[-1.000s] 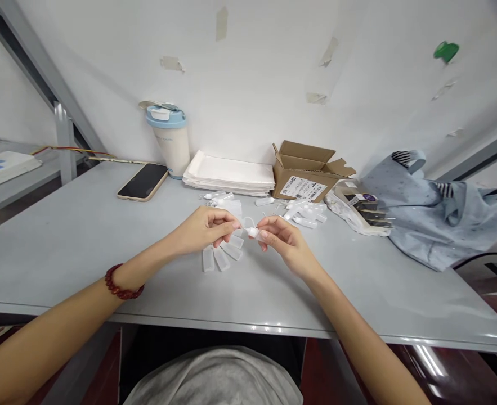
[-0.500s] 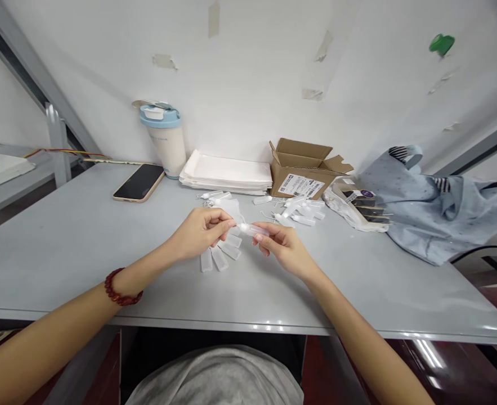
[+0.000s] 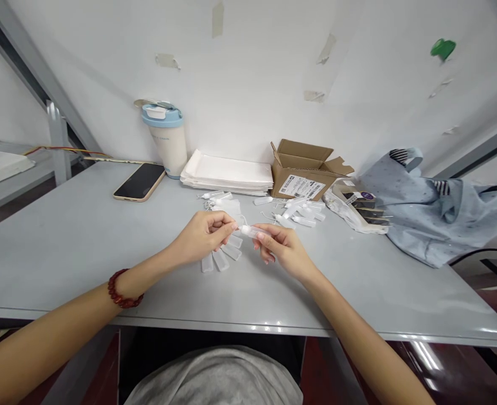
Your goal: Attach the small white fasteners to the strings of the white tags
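My right hand point(image 3: 282, 246) holds a small translucent plastic bottle point(image 3: 251, 231) by its body, between thumb and fingers, with its white neck pointing left. At that neck end, my left hand point(image 3: 208, 236) pinches the bottle's thin tip; the fingertips hide the detail there. Under and behind my left hand lies a group of similar bottles point(image 3: 220, 260), several of them fanned out towards me and partly covered by the hand. Farther right, beyond my right hand, is a loose heap of more bottles point(image 3: 299, 211), some with thin curved strands at their tips.
Along the wall stand a blue-lidded cup point(image 3: 168, 143), a stack of white envelopes or sheets point(image 3: 231, 171) and an open cardboard box point(image 3: 301, 174). A phone point(image 3: 139, 181) lies at left. On the right are a plastic-wrapped package point(image 3: 360, 211) and a light blue cloth item point(image 3: 438, 208).
Both hands stay at nearly the same spot around the bottle. My right fingers have shifted slightly on its body, with the lower fingers uncurled a little. The camera view has moved a touch.
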The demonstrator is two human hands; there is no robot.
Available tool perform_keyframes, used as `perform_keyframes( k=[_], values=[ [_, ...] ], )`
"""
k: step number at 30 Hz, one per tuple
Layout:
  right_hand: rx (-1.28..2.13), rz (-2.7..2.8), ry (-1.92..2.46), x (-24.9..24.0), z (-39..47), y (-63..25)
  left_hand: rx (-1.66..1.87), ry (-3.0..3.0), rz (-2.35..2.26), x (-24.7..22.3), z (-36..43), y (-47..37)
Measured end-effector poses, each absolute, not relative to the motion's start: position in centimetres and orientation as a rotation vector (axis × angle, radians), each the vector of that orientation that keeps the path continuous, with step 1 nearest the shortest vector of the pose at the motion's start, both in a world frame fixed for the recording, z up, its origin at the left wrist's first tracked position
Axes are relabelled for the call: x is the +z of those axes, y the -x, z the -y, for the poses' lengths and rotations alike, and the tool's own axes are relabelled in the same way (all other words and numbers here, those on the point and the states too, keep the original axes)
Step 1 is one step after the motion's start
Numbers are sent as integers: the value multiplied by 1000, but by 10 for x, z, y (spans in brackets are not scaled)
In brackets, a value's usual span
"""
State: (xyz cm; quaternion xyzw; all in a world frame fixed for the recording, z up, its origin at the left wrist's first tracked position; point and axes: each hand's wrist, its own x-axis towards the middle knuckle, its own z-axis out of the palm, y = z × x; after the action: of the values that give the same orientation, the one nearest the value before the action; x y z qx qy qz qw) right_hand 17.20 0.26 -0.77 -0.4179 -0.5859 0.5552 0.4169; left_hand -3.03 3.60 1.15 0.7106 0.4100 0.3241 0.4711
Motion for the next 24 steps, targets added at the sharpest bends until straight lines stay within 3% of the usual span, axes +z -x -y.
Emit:
perform_keyframes(
  k=[24],
  values=[
    [1364,1463,1030,-1,-5,-174,918,-1699,-934,26,-39,37]
  ],
)
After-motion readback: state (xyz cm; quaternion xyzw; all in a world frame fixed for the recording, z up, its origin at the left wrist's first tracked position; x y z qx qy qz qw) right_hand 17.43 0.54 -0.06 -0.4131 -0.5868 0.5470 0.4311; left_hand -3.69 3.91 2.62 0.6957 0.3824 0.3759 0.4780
